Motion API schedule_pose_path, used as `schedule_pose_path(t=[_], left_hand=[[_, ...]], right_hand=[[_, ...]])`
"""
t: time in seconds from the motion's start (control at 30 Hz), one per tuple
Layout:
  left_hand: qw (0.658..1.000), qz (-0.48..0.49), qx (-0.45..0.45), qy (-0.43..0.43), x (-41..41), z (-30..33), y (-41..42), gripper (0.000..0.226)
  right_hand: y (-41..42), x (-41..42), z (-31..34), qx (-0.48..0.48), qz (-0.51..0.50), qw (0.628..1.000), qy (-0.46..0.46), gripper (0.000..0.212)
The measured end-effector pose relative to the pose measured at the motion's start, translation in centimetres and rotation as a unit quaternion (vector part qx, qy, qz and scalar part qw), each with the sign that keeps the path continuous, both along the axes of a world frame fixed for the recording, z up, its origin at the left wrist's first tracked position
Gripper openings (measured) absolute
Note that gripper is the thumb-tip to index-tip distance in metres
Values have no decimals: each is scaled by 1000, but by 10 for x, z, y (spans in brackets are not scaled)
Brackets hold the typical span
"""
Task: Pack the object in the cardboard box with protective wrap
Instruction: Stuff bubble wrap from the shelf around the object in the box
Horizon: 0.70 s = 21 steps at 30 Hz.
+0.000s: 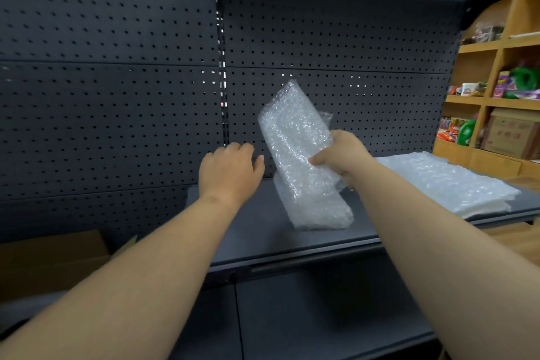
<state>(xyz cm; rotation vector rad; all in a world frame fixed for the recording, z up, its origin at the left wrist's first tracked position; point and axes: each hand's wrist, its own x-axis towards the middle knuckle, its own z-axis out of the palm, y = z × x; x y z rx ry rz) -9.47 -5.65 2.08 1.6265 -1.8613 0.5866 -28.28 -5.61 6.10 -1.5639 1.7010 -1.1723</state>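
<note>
Forearms: both bare, reaching in from the bottom edge toward the shelf, nearest the lens.
Bubble-wrapped bundle (301,155): held upright and tilted, top leaning left, above the dark shelf (263,231); a loose tail of wrap hangs below the grip, whether it reaches the shelf top cannot be told. Contents not visible through the wrap.
Right hand (339,155): grasping the bundle at its right edge about mid-height, thumb on the near face, fingers hidden behind.
Left hand (230,169): holding nothing, fingers loosely bent, thumb pointing toward the bundle; just beside its left edge, not touching.
Obstructions: nothing between left hand and bundle; the right forearm crosses in front of the near left edge of the spare wrap stack.
Stack of bubble wrap sheets (455,184): flat on the same shelf, to the right of the bundle, apart from it.
Cardboard box (52,260): lower left, partly behind the left forearm, flap raised; interior not visible.
Backing: dark pegboard panel (117,96) behind the shelf.
Room: wooden shelving unit (496,102) far right, holding coloured packets and a brown carton.
</note>
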Motion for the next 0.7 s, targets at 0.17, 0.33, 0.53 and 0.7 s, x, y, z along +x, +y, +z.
schedule_pose_path(t=[0.17, 0.33, 0.53, 0.7], left_hand=[[999, 12, 14, 30, 85, -1, 37, 39], [982, 12, 76, 170, 156, -10, 72, 48], [912, 15, 149, 381, 214, -16, 93, 63], [853, -6, 158, 498, 242, -22, 108, 46]], right_hand=[[29, 90, -9, -5, 38, 998, -51, 36], [57, 176, -40, 8, 79, 990, -119, 33], [77, 255, -71, 15, 137, 975, -177, 40], [89, 290, -84, 16, 195, 961, -196, 40]])
